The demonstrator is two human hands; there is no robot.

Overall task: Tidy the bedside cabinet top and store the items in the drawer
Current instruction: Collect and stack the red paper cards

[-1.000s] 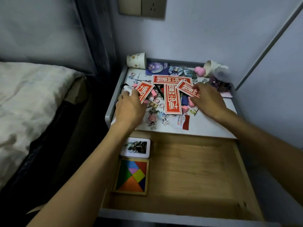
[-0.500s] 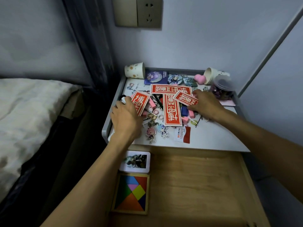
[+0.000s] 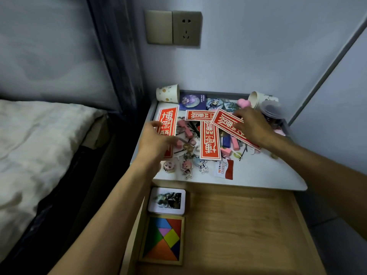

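Left hand (image 3: 156, 139) pinching red card (image 3: 166, 121) at cabinet top (image 3: 258, 173) left edge. Right hand (image 3: 252, 126) gripping second red card (image 3: 226, 121), tilted off clutter, likely for stacking. Drawer (image 3: 238, 225) open below, ready for both.

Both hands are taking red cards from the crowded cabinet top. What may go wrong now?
1. The right hand lifts a red card that lies over pink blocks and hairpins; small pieces may be dragged along and fall off the cabinet top.
2. The clear jar and the tipped paper cup sit close behind that hand; a careless move could knock them.
3. The left hand has only a fingertip grip on its card, which may slip.
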